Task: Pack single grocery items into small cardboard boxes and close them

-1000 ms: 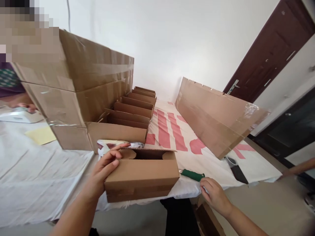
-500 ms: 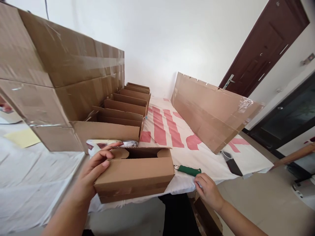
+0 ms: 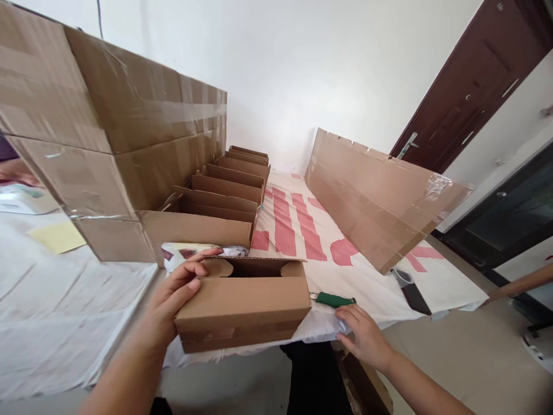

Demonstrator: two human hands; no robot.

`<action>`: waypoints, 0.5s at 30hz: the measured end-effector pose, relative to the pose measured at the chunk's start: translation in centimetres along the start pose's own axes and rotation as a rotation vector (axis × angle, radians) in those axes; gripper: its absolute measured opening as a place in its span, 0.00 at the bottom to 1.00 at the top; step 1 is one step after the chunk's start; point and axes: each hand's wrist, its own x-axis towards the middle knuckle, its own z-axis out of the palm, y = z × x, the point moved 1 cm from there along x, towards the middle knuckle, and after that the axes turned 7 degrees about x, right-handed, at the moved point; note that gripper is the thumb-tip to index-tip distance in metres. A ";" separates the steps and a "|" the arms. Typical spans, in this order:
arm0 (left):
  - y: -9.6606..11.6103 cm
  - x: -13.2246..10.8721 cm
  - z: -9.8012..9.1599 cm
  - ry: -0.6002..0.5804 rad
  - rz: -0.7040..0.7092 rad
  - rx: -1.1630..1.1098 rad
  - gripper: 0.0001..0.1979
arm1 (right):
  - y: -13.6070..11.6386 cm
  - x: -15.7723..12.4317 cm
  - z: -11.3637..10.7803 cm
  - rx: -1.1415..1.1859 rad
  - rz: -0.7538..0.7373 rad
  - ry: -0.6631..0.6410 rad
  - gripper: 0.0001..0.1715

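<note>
My left hand [image 3: 170, 302] grips the left end of a small open cardboard box [image 3: 244, 302] that sits at the table's near edge, fingers curled over its rim. My right hand [image 3: 363, 334] rests at the table edge to the right, fingers bent down on the white cloth [image 3: 319, 328], just below a green-handled knife [image 3: 332, 300]. A printed plastic packet [image 3: 194, 252] lies behind the box, partly hidden by it.
A row of open cardboard boxes [image 3: 224, 193] runs back along tall taped cartons [image 3: 121, 144] on the left. A long cardboard panel [image 3: 380, 202] leans at the right. A dark scraper tool [image 3: 412, 291] lies near the table's right corner. Another person's arm [image 3: 522, 282] shows far right.
My right hand has slid slightly up toward the knife. The view has shifted a little; my left hand keeps its hold on the box.
</note>
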 end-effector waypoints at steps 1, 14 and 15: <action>0.1 0.0 0.0 0.001 0.005 -0.001 0.11 | 0.1 0.1 0.1 0.005 0.008 -0.002 0.18; -0.4 0.0 -0.2 -0.001 0.008 0.001 0.09 | 0.8 0.3 -0.6 0.363 0.258 0.094 0.09; -0.4 0.1 -0.2 0.001 0.010 0.004 0.09 | 0.8 0.2 -0.6 0.383 0.261 0.111 0.10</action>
